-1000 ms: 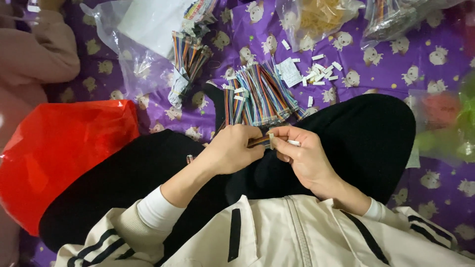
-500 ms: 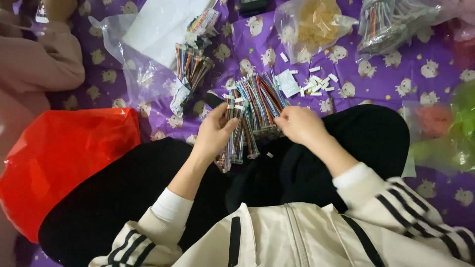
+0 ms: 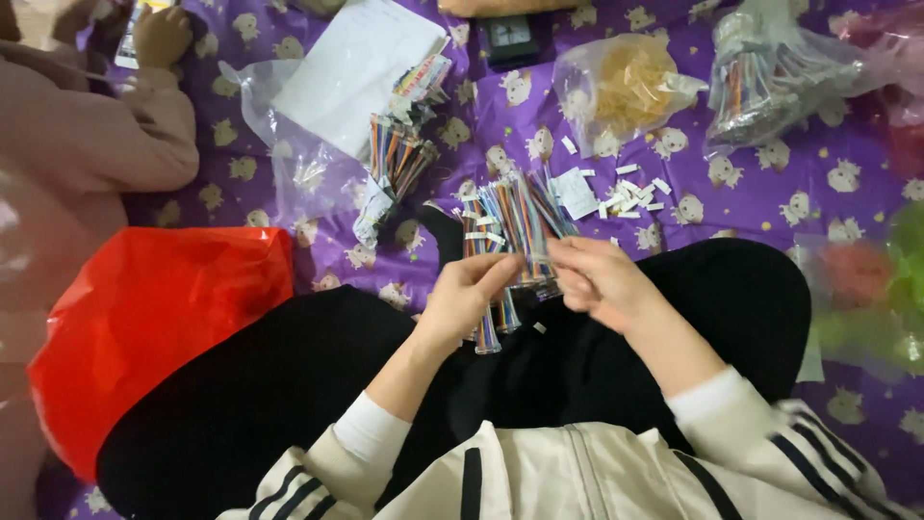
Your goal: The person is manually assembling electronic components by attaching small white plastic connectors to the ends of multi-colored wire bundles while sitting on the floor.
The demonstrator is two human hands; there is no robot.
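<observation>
Seated cross-legged in black trousers (image 3: pixel 289 404) on a purple sheet (image 3: pixel 770 193) printed with small cream animals; cream jacket sleeves with dark stripes at 6 o'clock. At centre, left hand (image 3: pixel 467 294) curled, fingertips pinched on the lower end of a bundle of multicoloured ribbon wires (image 3: pixel 510 226). Right hand (image 3: pixel 602 279) just beside it at 3 o'clock, fingers bent and closed on the same bundle's near edge. Bundle fanned upward toward 12 o'clock, its bottom ends hanging over the gap between the knees, white tags across some strands.

Around the hands:
- Second sheaf of coloured wires (image 3: pixel 395 159) at 11 o'clock, half inside a clear plastic bag (image 3: pixel 289 144) with a white sheet of paper (image 3: pixel 356 67) on top.
- Scattered white paper slips (image 3: pixel 626 188) at 1 o'clock, near the bundle's tips.
- Clear bag of yellowish rubber bands (image 3: pixel 630 87) further out at 1 o'clock.
- Clear bag of more wires (image 3: pixel 780 77) at 2 o'clock.
- Blurred bag of red and green pieces (image 3: pixel 866 289) at 3 o'clock, beside the right knee.
- Red plastic bag (image 3: pixel 154 318) at 9 o'clock, touching the left knee.
- Another person's pink sleeve (image 3: pixel 96 135) at 10 o'clock, well apart from the bundle.
- Small dark device (image 3: pixel 510 39) at 12 o'clock, at the top edge.

Nothing between hands and bundle. Counted: two hands, three clear bags, one red bag, one blurred bag.
</observation>
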